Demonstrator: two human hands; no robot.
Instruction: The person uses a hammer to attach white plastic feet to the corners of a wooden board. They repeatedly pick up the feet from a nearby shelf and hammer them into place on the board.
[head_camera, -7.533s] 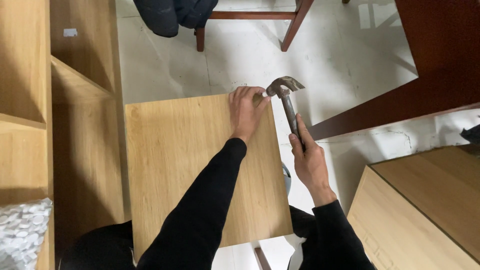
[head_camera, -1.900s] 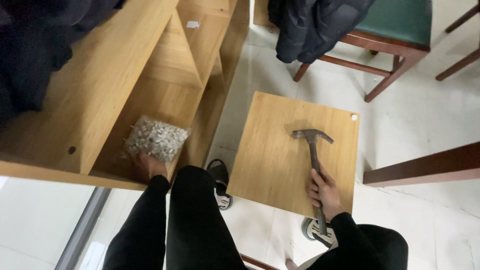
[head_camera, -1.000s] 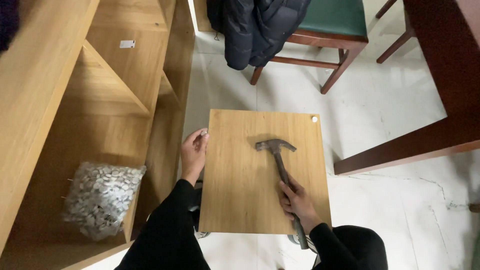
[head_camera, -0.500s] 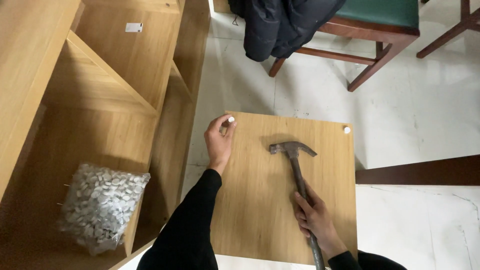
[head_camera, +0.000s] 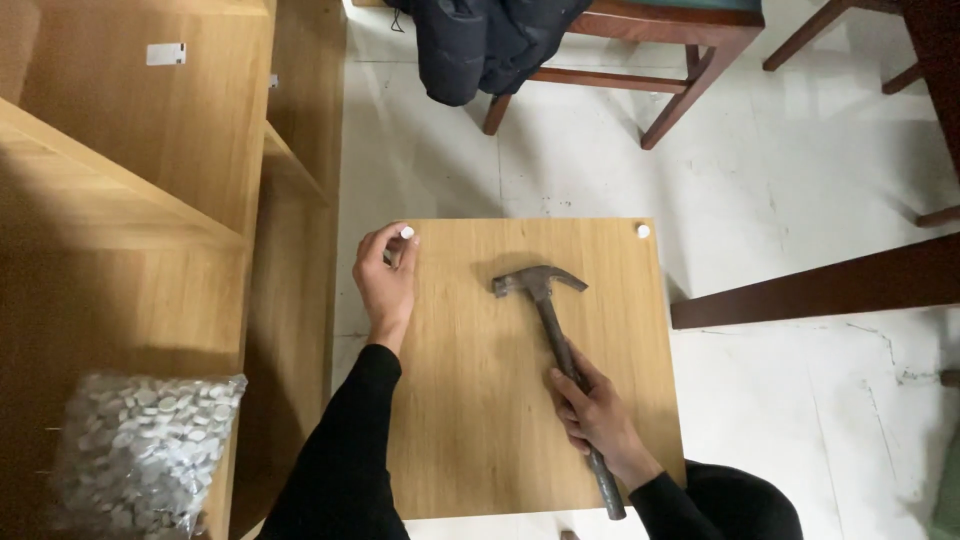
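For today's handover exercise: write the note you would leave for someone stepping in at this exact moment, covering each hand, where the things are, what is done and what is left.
Left hand: pinches a small white cap at the wooden panel's far left corner.
Right hand: grips the claw hammer by its handle, head over the panel.
Bag of white caps: in the wooden cabinet to the left.
Done: another white cap sits at the far right corner.
Left: the left cap is not yet hammered; the near corners show none.

long black sleeves, bare hands
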